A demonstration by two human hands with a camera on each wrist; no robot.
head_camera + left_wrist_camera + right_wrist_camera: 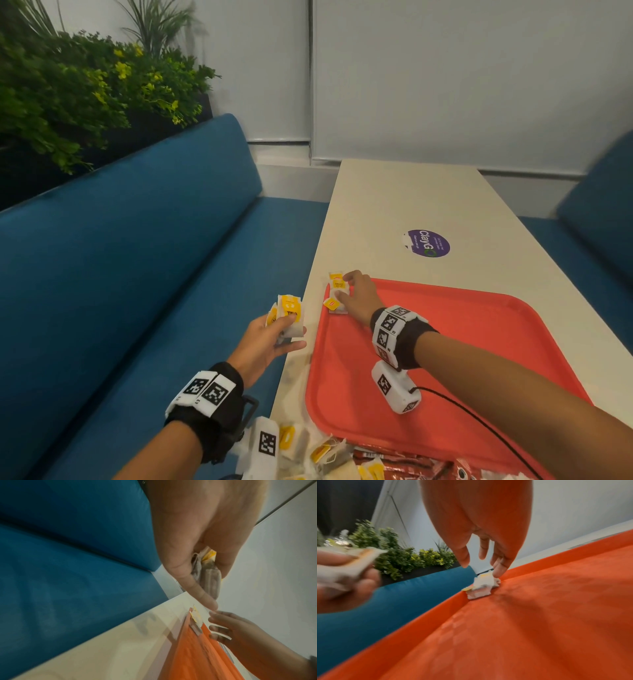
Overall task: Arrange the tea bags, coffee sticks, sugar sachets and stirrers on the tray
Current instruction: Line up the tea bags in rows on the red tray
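Paper and filter mesh: the tea bags are light, soft and crushable, each with a loose yellow tag on a thread that can snag or trail.
Left hand (274, 337): fingers and thumb curled round a held bunch of tea bags (287, 313), off the table edge and over the bench (144, 274); in the left wrist view the bags sit squeezed between thumb and fingers.
Right hand (358, 296): fingers nearly straight, tips resting on the placed tea bags (337, 291); whether it pinches one cannot be told, it looks more like pressing.
Placed bags: under the right fingertips, tucked into the far left corner of the red tray (462, 342).
Loose pile (308, 448): more tea bags and red coffee sticks (394, 459) behind both wrists, at the near table edge.
Where to hold: by the bag's flat body, not the tag, judging from how tags flop.
Risk: a bunch held tight may crumple; threads could tangle.
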